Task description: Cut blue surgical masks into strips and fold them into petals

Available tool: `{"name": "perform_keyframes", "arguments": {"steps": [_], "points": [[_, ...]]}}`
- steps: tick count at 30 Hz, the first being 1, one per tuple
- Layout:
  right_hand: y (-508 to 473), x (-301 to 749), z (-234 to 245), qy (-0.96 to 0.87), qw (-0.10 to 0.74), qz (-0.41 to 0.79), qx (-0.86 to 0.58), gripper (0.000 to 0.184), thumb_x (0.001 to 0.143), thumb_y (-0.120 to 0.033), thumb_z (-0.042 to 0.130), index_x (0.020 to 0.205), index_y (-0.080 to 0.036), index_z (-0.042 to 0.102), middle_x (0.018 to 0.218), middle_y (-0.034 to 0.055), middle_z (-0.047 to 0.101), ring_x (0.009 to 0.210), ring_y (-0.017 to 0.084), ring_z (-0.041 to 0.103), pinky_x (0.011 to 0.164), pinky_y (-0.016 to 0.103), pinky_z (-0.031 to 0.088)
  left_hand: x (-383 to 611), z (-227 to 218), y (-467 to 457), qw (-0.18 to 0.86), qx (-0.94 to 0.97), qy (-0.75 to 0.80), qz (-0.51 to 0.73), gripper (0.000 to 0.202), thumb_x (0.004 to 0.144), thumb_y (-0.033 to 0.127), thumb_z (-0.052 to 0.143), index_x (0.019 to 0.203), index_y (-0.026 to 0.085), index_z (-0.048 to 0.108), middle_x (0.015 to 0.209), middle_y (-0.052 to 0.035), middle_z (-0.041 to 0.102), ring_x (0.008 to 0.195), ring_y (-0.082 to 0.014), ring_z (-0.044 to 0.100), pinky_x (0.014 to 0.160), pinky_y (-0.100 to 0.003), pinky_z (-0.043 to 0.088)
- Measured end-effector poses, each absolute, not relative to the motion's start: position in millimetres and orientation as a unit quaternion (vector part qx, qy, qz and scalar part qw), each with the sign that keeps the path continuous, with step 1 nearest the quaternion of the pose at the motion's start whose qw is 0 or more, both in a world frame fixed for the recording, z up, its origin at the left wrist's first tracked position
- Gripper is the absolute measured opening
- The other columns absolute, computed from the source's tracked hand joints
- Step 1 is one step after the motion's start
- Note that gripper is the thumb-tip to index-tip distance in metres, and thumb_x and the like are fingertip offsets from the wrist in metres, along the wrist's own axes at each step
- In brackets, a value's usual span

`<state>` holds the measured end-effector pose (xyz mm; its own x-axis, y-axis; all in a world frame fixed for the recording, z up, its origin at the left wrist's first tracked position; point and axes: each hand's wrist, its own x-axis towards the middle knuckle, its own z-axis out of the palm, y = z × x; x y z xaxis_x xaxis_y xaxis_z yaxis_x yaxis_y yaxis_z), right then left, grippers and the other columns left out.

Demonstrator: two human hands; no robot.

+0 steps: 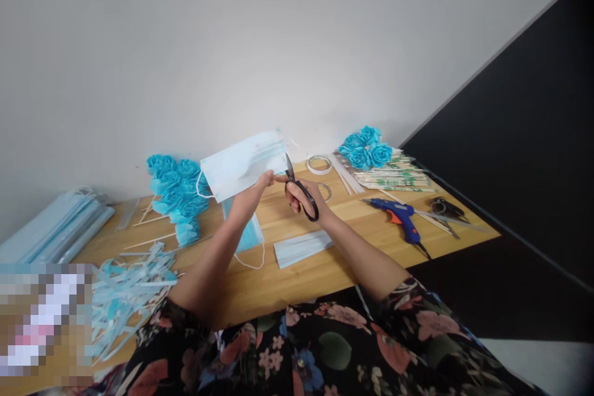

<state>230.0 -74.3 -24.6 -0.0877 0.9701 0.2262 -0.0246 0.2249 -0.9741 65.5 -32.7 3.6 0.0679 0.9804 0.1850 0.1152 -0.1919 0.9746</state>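
Observation:
A light blue face mask (239,167) is raised above the table, held along its lower right part by my left hand (263,182). Its white ear loop hangs free at the left end. Black-handled scissors (309,203) are in my right hand (295,195), and their blades point up at the mask's right edge. Whether the blades touch the fabric I cannot tell. Below my hands, another blue mask (250,235) lies partly behind my left forearm. A flat pale blue piece (301,249) rests beside it, partly under my right forearm.
Blue paper-like flowers (179,192) on sticks, cut strips (132,297) and stacked masks (55,226) lie left. At right are more flowers (366,148), wrapped sticks (394,173), a blue glue gun (396,216) and black-handled pliers-like tool (443,207). A tape roll (319,164) sits near the wall.

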Motion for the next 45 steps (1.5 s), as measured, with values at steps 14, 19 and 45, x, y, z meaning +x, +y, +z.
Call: {"name": "perform_keyframes", "arguments": {"steps": [14,19,45], "points": [[-72,231,-31,-0.584,0.538,0.441,-0.418,0.055,0.089,-0.063,0.055,0.100,-0.012,0.072,0.057,-0.0046,0.050,0.042,0.007,0.045,0.043,0.022,0.035,63,4,-31,0.432,0.607,0.443,0.498,0.037,0.077,0.054,0.067,0.070,0.018,0.067,0.080,-0.0061,0.069,0.084,-0.0215,0.065,0.095,-0.036,0.048],[-71,231,-33,-0.583,0.538,0.441,-0.419,0.052,0.090,-0.061,0.056,0.096,-0.012,0.072,0.056,-0.0046,0.049,0.041,0.007,0.044,0.042,0.021,0.034,63,3,-30,0.429,0.609,0.444,0.498,0.036,0.077,0.054,0.067,0.069,0.019,0.067,0.078,-0.0057,0.069,0.082,-0.0213,0.065,0.095,-0.036,0.048],[-71,227,-32,-0.588,0.534,0.473,-0.380,0.064,0.084,-0.069,0.059,0.111,-0.012,0.071,0.057,-0.0065,0.047,0.045,0.007,0.043,0.061,0.029,0.055,67,8,-40,0.413,0.609,0.429,0.524,0.033,0.083,0.048,0.064,0.063,0.021,0.063,0.077,-0.0041,0.071,0.082,-0.0204,0.066,0.092,-0.033,0.050]]}}
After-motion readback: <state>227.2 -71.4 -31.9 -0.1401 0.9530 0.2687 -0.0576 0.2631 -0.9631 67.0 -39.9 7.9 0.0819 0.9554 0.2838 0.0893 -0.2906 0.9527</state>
